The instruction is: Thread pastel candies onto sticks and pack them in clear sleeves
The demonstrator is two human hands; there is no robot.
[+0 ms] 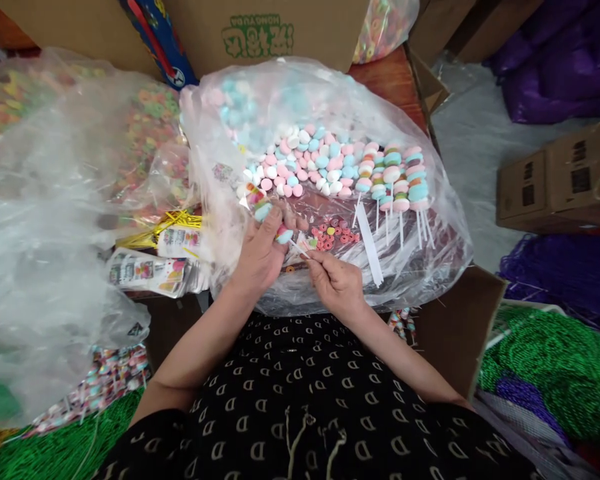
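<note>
A candy skewer (263,211) with coloured pieces lies in my left hand (263,253), whose fingers wrap round its candies. My right hand (336,281) pinches the white stick (299,249) at the skewer's lower end. Beyond my hands, pink, blue and white candies (305,160) are heaped on a clear plastic bag (420,267). Red ring candies (333,233) lie just above my right hand. Several filled candy skewers (391,177) rest side by side at the right of the heap, near a white strip (370,245).
Large bags of ring candies (150,147) stand at the left, above printed packets (147,270) and gold ties (175,223). A cardboard box (310,33) stands behind the heap. Green netting (555,360) and another cardboard box (555,180) are at the right.
</note>
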